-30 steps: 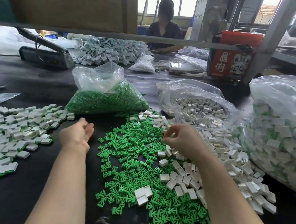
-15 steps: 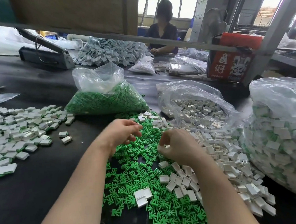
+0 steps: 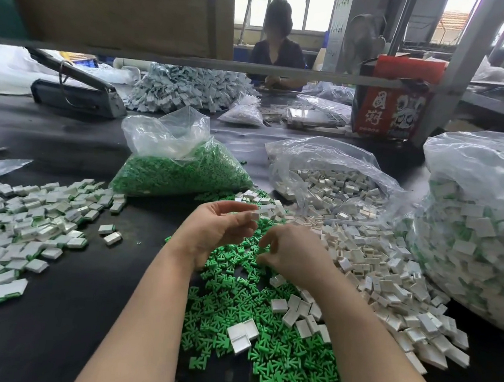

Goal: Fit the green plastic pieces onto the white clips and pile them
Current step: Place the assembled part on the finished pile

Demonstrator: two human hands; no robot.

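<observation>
Judging from the heaps, the job is well begun yet far from over: a broad pile of finished clips (image 3: 30,223), white with green showing at their edges, lies at nine o'clock on the black table (image 3: 57,311), and the big clear bag (image 3: 474,236) at three o'clock looks stuffed with more of the same, while large stocks of loose parts wait. The left hand (image 3: 215,233), just above centre, has its fingertips pressed together on a small white clip (image 3: 255,215), held up over the green plastic pieces (image 3: 250,319) that sprawl from the middle toward six o'clock. The right hand (image 3: 291,253), just beside it, curls its fingers down into the loose parts; whether it pinches a green piece I cannot tell, since the fingertips are hidden. Unfitted white clips (image 3: 388,278) spill between three and five o'clock from an open bag (image 3: 320,177) at one o'clock, and a half-full bag of green pieces (image 3: 180,171) sits at eleven o'clock. The clips look like glossy, hard little rectangular shells with one open side; the green pieces are matte, flat and branched, somewhat tree-shaped, and light enough to scatter. The bags are thin, crinkled film.
</observation>
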